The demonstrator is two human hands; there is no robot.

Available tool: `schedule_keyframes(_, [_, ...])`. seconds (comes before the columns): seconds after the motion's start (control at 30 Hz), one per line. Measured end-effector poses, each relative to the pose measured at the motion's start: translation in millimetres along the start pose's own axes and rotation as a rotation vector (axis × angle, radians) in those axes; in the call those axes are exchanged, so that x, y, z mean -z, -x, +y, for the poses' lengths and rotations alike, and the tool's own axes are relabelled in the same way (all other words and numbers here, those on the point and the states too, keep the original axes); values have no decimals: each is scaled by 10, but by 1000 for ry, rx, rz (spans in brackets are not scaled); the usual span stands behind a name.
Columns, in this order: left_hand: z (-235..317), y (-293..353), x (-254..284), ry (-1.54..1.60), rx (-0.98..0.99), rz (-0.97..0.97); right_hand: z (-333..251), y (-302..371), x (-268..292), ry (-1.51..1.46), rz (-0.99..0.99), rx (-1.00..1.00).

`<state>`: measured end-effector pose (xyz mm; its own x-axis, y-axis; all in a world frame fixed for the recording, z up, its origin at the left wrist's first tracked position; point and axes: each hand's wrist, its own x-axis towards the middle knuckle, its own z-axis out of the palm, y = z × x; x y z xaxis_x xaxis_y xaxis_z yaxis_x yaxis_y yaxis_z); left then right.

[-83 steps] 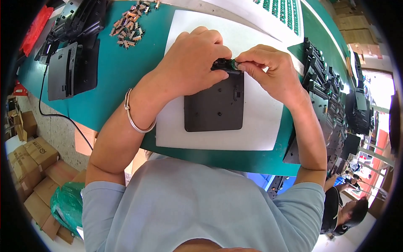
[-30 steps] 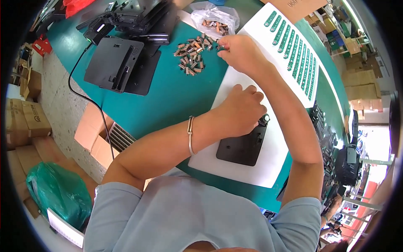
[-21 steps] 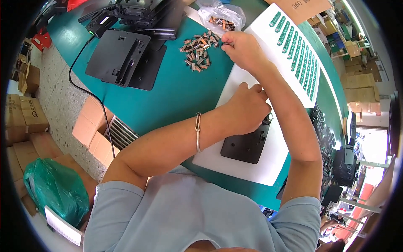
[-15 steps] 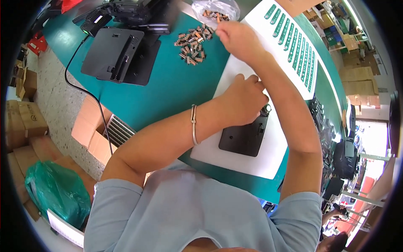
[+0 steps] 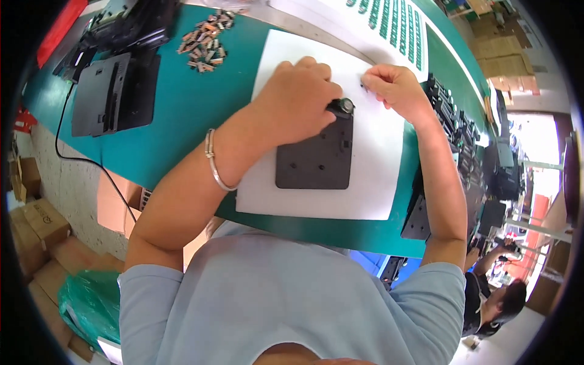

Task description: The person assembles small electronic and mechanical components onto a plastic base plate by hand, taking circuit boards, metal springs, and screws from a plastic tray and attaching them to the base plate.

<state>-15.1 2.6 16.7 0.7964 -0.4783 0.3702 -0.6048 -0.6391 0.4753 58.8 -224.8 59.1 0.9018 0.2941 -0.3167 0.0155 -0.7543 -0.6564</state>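
Observation:
A flat black plastic housing (image 5: 316, 161) with small holes lies on a white foam sheet (image 5: 371, 194) in front of me. At its far end sits a round, shiny metal-rimmed part (image 5: 345, 106). My left hand (image 5: 301, 100) is curled over that far end and grips it, covering part of it. To the right, over the foam sheet, my right hand (image 5: 398, 88) pinches a tiny dark piece (image 5: 364, 86) between thumb and fingers. What kind of piece it is cannot be made out.
Small copper-coloured parts (image 5: 205, 45) lie heaped at the far left on the green table. Another black housing (image 5: 115, 94) stands left, beside a cable. Green circuit boards (image 5: 395, 27) sit in rows on a white sheet at the back. Black assemblies (image 5: 462, 140) crowd the right side.
My right hand has come back from the copper-coloured parts to the right of the housing, uncrossing my arms. My left hand still holds the housing. The view has shifted.

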Motion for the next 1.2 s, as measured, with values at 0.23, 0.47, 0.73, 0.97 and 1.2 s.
schedule_keyframes(0.23, [-15, -11, 20, 25, 1, -12, 119, 117, -64, -68, 59, 74])
schedule_keyframes(0.47, [-12, -16, 34, 27, -2, -27, 295, 114, -106, -64, 85, 211])
schedule_keyframes(0.73, [-9, -3, 38, 40, 19, -39, 242, 115, -130, 3, 107, 204])
schedule_keyframes(0.97, [3, -12, 42, 30, 26, -36, 222, 84, -73, 215, 175, 511])
schedule_keyframes(1.2, [-4, -14, 16, 52, -5, 7, 258, 105, -131, 168, 308, 537])
